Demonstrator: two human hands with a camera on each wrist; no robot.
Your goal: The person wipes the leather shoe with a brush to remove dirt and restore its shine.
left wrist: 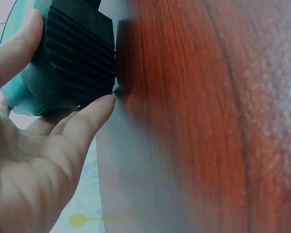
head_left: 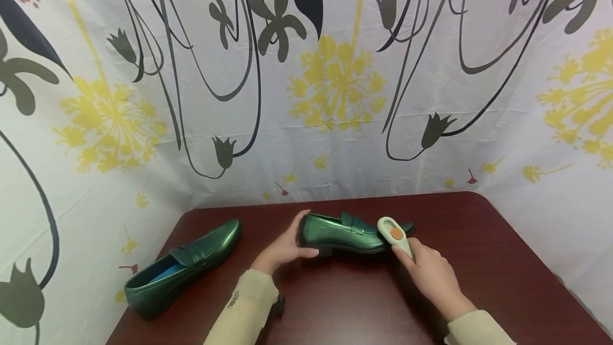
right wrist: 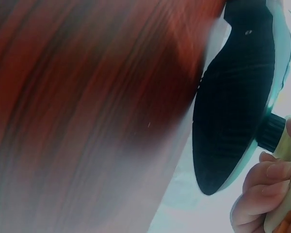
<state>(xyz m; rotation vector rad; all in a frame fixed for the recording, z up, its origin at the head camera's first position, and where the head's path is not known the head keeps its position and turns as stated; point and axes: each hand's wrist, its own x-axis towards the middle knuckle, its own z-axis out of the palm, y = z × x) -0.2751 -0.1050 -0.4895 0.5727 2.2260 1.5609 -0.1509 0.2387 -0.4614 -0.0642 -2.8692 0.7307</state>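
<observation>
A shiny green penny loafer (head_left: 345, 236) is at the middle of the table, its toe pointing right. My left hand (head_left: 284, 246) grips it round the heel end, thumb and fingers on either side. In the left wrist view, the ridged black heel (left wrist: 80, 53) shows between thumb and fingers. My right hand (head_left: 431, 270) holds the pale green handle of a small brush (head_left: 392, 230) with an orange button. Its dark bristles (right wrist: 271, 133) touch the loafer near the toe in the right wrist view. The black sole (right wrist: 235, 97) faces that camera, so the loafer stands tilted or partly raised.
A second green loafer (head_left: 184, 268) with a blue insole lies on the left side of the dark red-brown table (head_left: 335, 302), toe pointing away to the right. Behind and beside the table hangs a white curtain (head_left: 306, 174) printed with flowers.
</observation>
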